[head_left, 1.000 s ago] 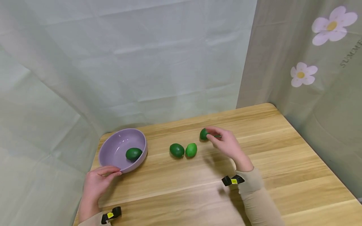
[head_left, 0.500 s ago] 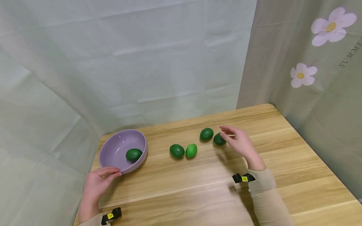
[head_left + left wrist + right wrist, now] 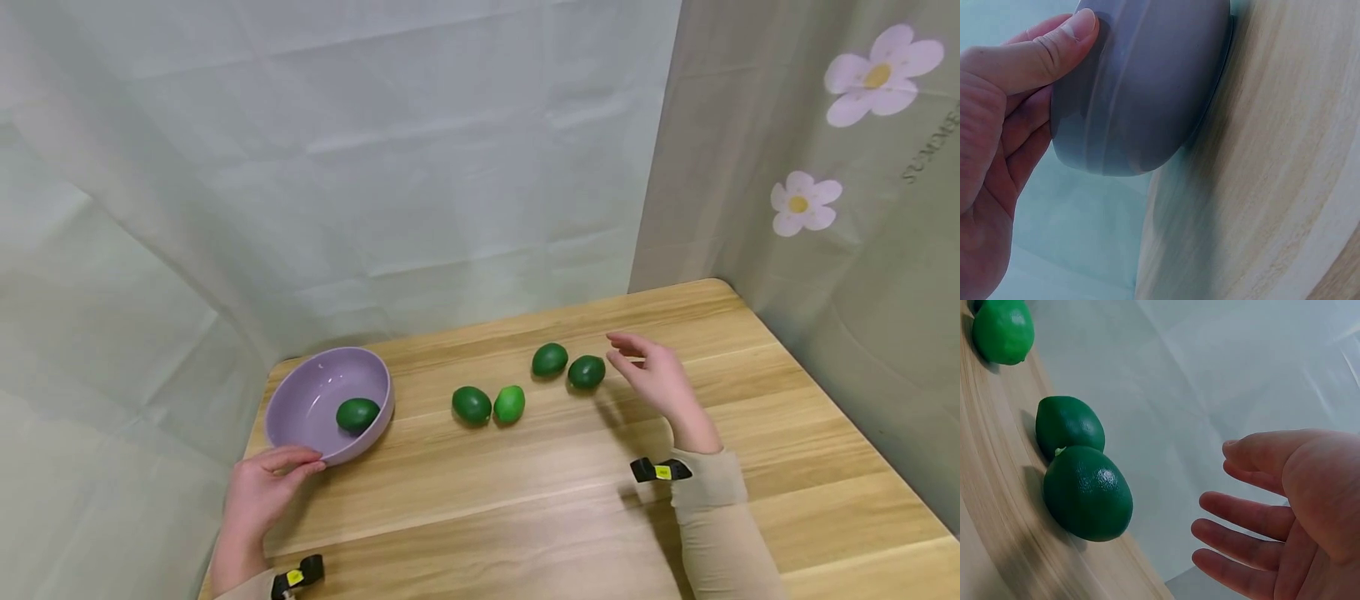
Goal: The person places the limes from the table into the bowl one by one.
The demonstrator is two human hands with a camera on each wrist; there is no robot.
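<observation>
My left hand (image 3: 262, 492) pinches the near rim of a purple bowl (image 3: 300, 400); in the left wrist view the thumb (image 3: 1054, 53) lies on the bowl's outer side. Inside the bowl is one dark green, lime-like fruit (image 3: 357, 414). My right hand (image 3: 660, 379) hovers at the right with relaxed, parted fingers and nothing in them. Just left of it, a dark green fruit (image 3: 587, 372) lies beside another dark green fruit (image 3: 550, 360). The right wrist view shows a gap between the fingers and the nearer fruit (image 3: 1088, 494).
Nearer the bowl, one more dark green fruit (image 3: 471, 405) rests beside a bright green lime (image 3: 509, 404). All stand on a wooden table (image 3: 465, 517). Behind it hangs a pale curtain (image 3: 450, 167), with a flower-printed curtain (image 3: 885, 250) at the right.
My right hand has let go of the rightmost dark green fruit and drawn back to the right, uncovering both dark fruits there. The left hand keeps its hold on the bowl.
</observation>
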